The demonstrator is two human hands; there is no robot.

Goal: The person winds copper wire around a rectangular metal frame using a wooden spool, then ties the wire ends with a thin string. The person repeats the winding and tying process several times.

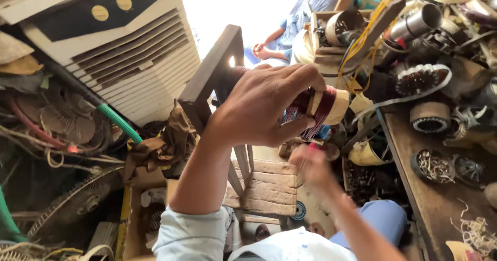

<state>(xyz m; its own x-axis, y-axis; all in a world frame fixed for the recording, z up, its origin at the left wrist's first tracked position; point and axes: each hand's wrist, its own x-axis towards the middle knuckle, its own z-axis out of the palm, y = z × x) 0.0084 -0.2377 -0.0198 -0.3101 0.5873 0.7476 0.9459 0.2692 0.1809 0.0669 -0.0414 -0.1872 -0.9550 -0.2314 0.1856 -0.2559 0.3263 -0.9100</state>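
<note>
Wire coil (317, 111) on a wood block (336, 106) sits up high in the left hand (264, 111), fingers wrapped tight around it. Thin wire looks light and bendy, so hold the hard block. Right hand (310, 165) below is blurry, cannot tell its grip

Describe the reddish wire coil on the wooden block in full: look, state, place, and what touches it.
The wire coil is fine reddish-brown wire wound in tight turns round a pale wooden former, whose blocky end sticks out to the right. It is held up in mid-frame, above the cluttered workbench. The left hand grips it from above, fingers curled over the windings; the blurred right hand is just below.
</note>
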